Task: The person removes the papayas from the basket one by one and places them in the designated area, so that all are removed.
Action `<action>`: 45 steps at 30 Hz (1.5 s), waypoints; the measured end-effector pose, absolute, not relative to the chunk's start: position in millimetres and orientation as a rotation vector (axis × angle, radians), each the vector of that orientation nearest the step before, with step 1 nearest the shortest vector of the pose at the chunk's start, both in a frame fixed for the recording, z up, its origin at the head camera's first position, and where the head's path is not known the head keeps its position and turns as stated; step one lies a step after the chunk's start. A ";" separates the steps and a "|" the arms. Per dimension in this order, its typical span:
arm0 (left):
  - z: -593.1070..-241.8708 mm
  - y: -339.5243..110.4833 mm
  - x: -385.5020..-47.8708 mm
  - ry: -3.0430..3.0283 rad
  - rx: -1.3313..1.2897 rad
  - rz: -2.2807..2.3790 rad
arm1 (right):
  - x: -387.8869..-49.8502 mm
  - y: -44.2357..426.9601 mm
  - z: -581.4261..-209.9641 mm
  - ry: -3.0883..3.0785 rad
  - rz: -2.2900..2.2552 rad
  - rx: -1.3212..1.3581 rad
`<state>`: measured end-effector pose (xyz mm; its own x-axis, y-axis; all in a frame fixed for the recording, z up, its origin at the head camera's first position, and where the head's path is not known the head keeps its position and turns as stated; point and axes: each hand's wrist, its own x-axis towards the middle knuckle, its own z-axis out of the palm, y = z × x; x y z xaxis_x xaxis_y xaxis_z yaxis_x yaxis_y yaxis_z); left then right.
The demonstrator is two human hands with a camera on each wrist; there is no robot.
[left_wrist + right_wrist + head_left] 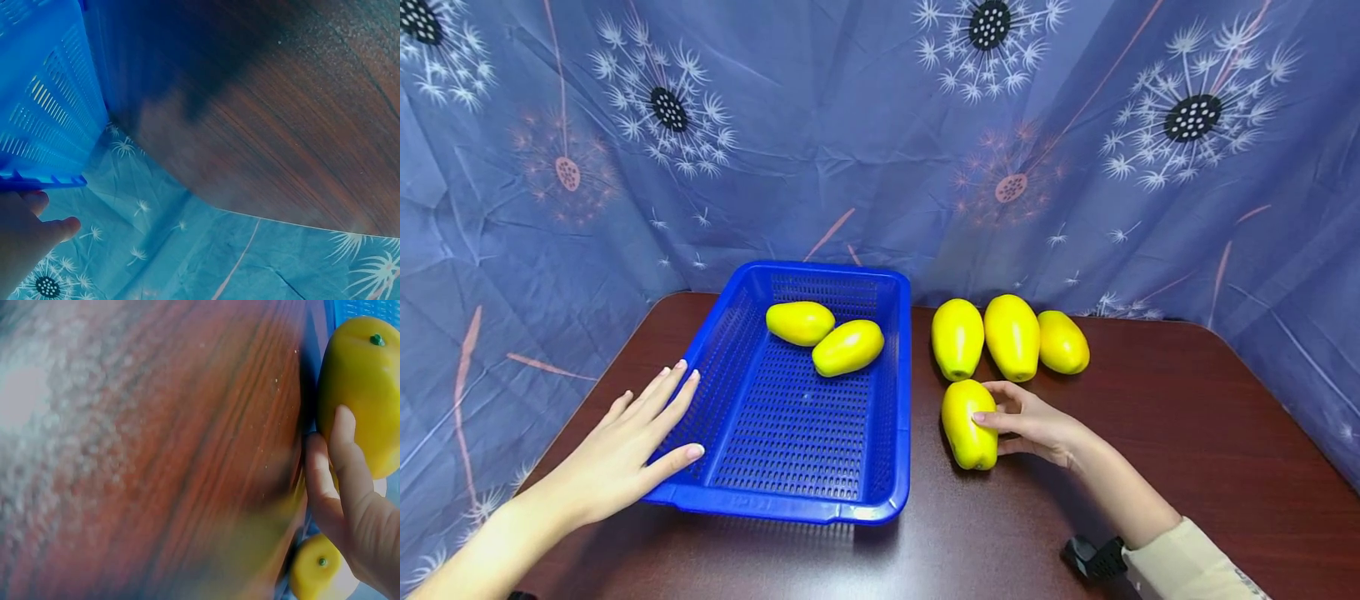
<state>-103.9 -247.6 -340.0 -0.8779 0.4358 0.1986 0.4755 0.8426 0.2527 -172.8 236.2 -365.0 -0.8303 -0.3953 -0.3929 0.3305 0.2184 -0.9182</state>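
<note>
Glare on the tabletop (970, 533), wrist views hazy

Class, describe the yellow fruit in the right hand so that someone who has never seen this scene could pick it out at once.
Start at the big blue basket on the dark table. To its right, three yellow fruits form a row at the table's far side, and a fourth fruit is nearer the viewer. That one alone is gripped by the right hand.

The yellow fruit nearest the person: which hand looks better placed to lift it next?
Probably the right hand: it grips that yellow fruit, while the left hand is at the left rim of the blue basket, which stands between.
</note>
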 end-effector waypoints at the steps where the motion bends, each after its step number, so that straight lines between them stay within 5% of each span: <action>1: -339.6 -247.3 -104.0 -2.887 -0.718 -0.446 | -172.4 236.8 -365.0 1.928 -1.665 -0.060; 45: -340.3 -246.5 -103.7 -2.874 -0.720 -0.440 | -172.3 245.6 -349.6 2.016 -1.592 -0.058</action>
<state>-103.7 -246.5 -340.3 -0.8743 0.4377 0.2097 0.4804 0.8420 0.2453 -172.3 245.6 -349.6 -0.8398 -0.3679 -0.3992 0.3033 0.2920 -0.9071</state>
